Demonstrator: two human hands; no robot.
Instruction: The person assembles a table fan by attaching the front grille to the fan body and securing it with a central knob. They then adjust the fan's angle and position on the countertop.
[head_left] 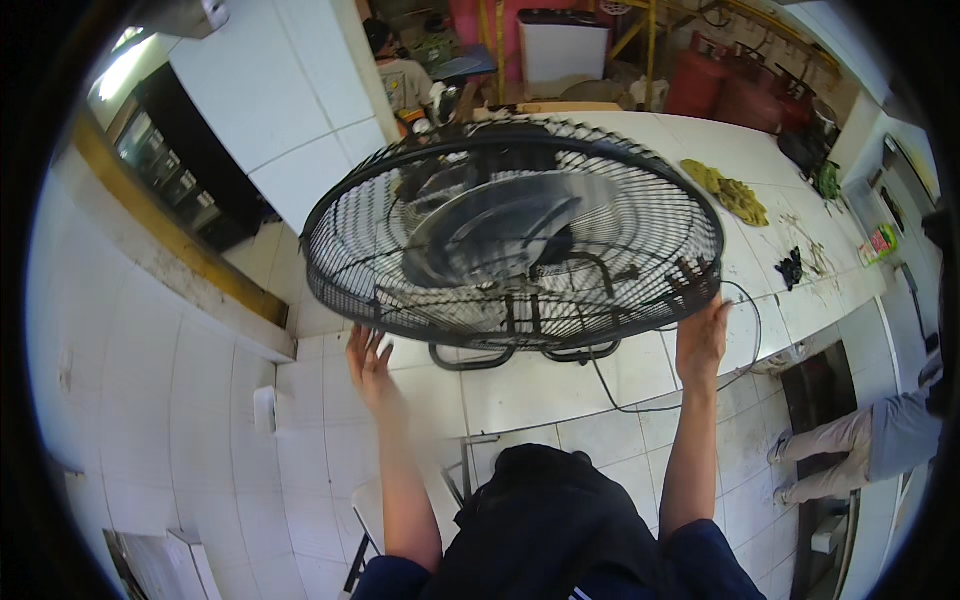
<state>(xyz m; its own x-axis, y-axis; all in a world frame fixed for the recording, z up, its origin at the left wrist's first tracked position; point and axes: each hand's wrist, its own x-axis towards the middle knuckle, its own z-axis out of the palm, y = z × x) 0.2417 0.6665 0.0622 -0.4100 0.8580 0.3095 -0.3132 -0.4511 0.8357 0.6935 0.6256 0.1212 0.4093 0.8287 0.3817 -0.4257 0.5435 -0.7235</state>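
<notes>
A large black fan [345, 235] with a round wire cage stands on black tubular feet on a white tiled counter [490, 400]. Blades and a central hub show blurred through the wires. At the cage's near left rim is my left hand [370, 368], its fingers apart and their tips at the underside of the rim. My right hand [703, 340] grips the right side of the cage, with fingers partly hidden by the wires. A thin dark cable [757, 330] loops from the fan past my right hand.
On the counter's right lie a yellow-green cloth [740, 200], a crumpled black scrap [790, 268] and a green packet [878, 244]. Red gas cylinders [695, 80] stand beyond. One person [405, 80] is at the far left; another's legs [830, 440] show at right. A chair [385, 510] stands near my left arm.
</notes>
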